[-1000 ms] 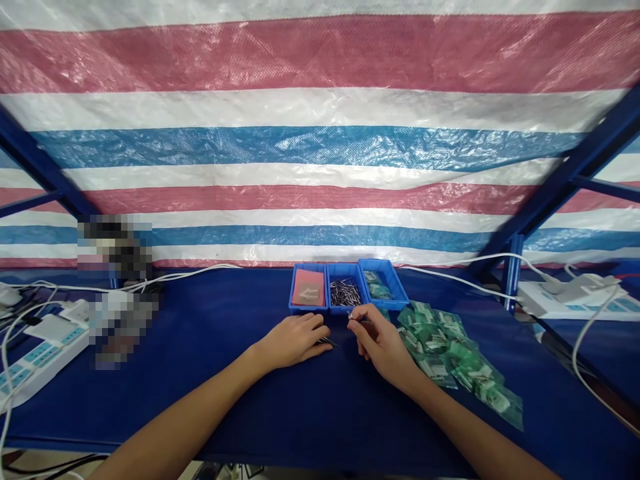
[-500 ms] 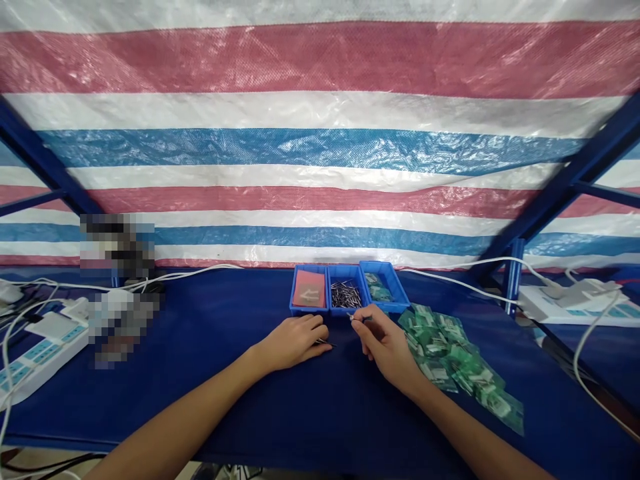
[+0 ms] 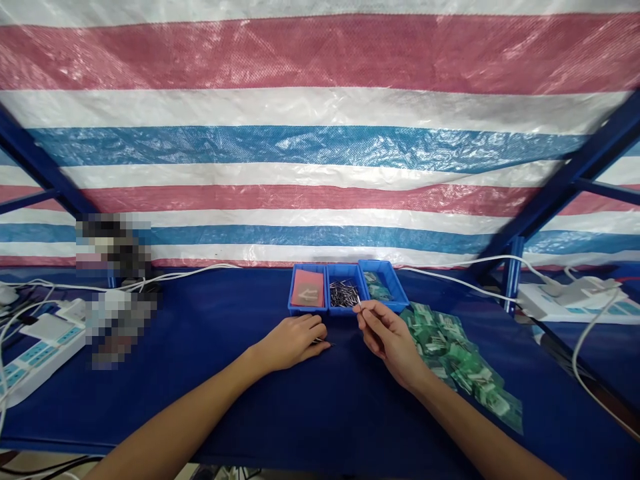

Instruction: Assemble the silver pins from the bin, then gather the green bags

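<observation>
Close in, two bare forearms reach out over a dark blue cloth-covered bench [image 3: 300,413]. The left hand [image 3: 295,341] rests on the cloth with its fingers curled under. A few thin metal pins [image 3: 325,343] stick out from beneath its fingertips. It seems to have them pressed between fingers and thumb, though the view is too small to be sure.

Just to its right, apart from it, the right hand [image 3: 387,337] is raised a little off the cloth. Its thumb and forefinger are closed tight on a single thin metal pin [image 3: 359,302]. The pin stands nearly upright above the fingertips, with its free end at the front edge of the middle tray.

Beside the right wrist, a loose heap of small green plastic packets [image 3: 453,357] spreads across the cloth towards the right.

Beyond the hands, a row of three small blue plastic trays [image 3: 327,288] sits side by side. The left tray holds a flat pinkish-red packet [image 3: 308,293], the middle one a pile of loose metal pins [image 3: 343,293], and the right one more green packets [image 3: 376,288].

Further out, a white power strip [image 3: 37,340] lies at the left edge and another white power strip [image 3: 565,300] at the right, with white cables [image 3: 450,280] trailing across the back of the bench. Blue metal frame posts [image 3: 550,193] slant up on both sides. Behind everything hangs a red, white and blue striped woven tarpaulin [image 3: 320,133].
</observation>
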